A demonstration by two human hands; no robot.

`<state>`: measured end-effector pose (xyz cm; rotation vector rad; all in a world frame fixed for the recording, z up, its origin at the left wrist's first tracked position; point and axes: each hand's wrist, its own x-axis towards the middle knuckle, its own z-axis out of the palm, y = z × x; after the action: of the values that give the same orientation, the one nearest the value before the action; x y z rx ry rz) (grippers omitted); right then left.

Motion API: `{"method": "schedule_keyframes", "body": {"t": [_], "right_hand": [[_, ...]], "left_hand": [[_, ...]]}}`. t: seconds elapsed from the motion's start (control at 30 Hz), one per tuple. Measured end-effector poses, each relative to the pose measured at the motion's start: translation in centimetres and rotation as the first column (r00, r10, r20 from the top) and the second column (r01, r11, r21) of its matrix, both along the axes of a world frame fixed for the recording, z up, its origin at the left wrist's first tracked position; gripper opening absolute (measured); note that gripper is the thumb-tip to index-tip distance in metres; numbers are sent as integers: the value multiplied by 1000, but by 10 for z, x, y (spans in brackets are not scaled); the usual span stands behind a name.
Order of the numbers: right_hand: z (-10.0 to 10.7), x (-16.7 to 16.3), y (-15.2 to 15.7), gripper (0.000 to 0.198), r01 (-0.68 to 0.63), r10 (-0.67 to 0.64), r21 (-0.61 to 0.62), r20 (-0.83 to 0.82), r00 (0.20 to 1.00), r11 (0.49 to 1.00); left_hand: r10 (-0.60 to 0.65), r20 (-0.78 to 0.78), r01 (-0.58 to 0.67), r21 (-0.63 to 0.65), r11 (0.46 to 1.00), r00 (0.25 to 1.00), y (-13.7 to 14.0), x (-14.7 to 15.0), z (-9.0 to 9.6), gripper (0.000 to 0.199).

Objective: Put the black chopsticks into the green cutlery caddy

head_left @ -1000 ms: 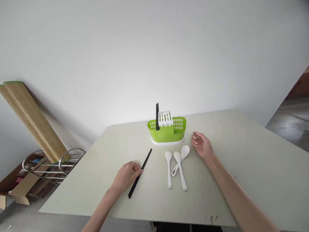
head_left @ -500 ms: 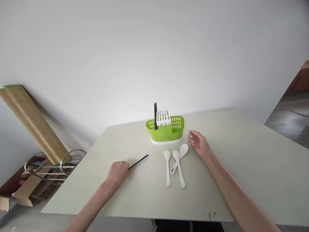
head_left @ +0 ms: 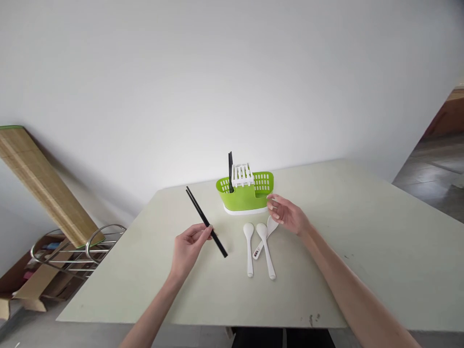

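Between thumb and fingers, my left hand (head_left: 192, 243) pinches a pair of black chopsticks (head_left: 197, 208), tilted with their thin ends up and away to the left. My right hand (head_left: 288, 215) is half curled with its fingers apart, holding nothing. It hovers by the right front of a green utensil basket (head_left: 242, 200) and partly covers the head of one white spoon (head_left: 271, 225). Two more white spoons, a left one (head_left: 249, 251) and a middle one (head_left: 267, 253), lie on the table; the middle one crosses over the covered one. Other black chopsticks (head_left: 230, 169) stand in the basket's left compartment.
The basket has a white slotted rack (head_left: 242, 175) at its centre. It stands on a pale table (head_left: 137, 270) before a white wall (head_left: 232, 82). Left of the table are a rolled bamboo mat (head_left: 47, 188), a metal rack (head_left: 72, 263) and a cardboard box (head_left: 32, 290).
My left hand has lifted and turned the chopsticks, from low over the table to a raised tilt, moving right. My right hand has moved left, nearer the basket and over a spoon head.
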<state>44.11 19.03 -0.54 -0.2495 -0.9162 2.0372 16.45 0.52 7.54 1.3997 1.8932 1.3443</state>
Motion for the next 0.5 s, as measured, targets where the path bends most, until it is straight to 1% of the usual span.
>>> {"method": "schedule_keyframes", "body": {"t": [0.1, 0.2, 0.27, 0.33, 0.4, 0.47, 0.5], "right_hand": [[-2, -5, -3, 35, -92, 83, 94, 89, 993, 991], [0, -6, -5, 38, -194, 160, 180, 185, 970, 964], [3, -5, -8, 41, -291, 231, 230, 256, 939, 928], [6, -3, -9, 45, -410, 317, 276, 325, 891, 870], [7, -1, -10, 47, -506, 390, 293, 374, 841, 811], [5, -1, -8, 48, -559, 431, 278, 406, 806, 781], [3, -1, -7, 47, -564, 436, 267, 413, 799, 781]], "left_hand": [[-40, 223, 21, 89, 996, 974, 16, 26, -8, 34], [-64, 343, 18, 136, 991, 937, 34, 51, -14, 33], [-81, 401, 23, 148, 989, 913, 46, 64, -17, 34], [-102, 442, 33, 160, 987, 891, 57, 74, -19, 35], [-122, 466, 43, 176, 983, 876, 65, 80, -21, 36], [-132, 484, 39, 197, 980, 865, 73, 83, -24, 36], [-132, 492, 33, 205, 978, 860, 76, 83, -26, 36]]}}
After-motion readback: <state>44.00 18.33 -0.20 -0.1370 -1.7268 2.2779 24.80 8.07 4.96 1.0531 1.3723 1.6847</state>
